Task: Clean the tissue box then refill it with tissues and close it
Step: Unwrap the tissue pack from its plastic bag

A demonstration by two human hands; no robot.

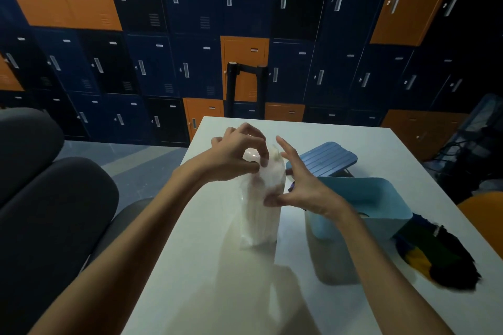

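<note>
- Left hand point(239, 155) is up at the top of the white plastic-wrapped pack of tissues point(261, 209), its fingers point(262, 162) pinched together on the crinkled wrapper near the upper end.
- The pack stands upright, mid-bench on the pale white bench point(204, 266); whether its lower end touches the surface I cannot tell. It looks light and soft: thin, slippery film over a squashy stack, so a hard squeeze would crumple the tissues. My read is that a pinch on the loose film at the top is the place to tear, with the body steadied at mid-height.
- Right hand point(302, 187) steadies the pack's right side: thumb pressed to the wrapper at mid-height, the other fingers point(285, 148) spread apart, upright, not closed on anything.
- Just right of the pack, behind the right hand, the dark blue ribbed plastic lid point(326, 158) lies propped at a tilt, off the box.
- Near it, the light blue open plastic tissue box point(367, 196) sits on the bench. Stiff walls, light, easy to take by the rim; the inside is partly hidden by the wrist.
- Far right, a dark feathery duster with blue and yellow strands point(435, 258) lies on the bench just beside the box.
</note>
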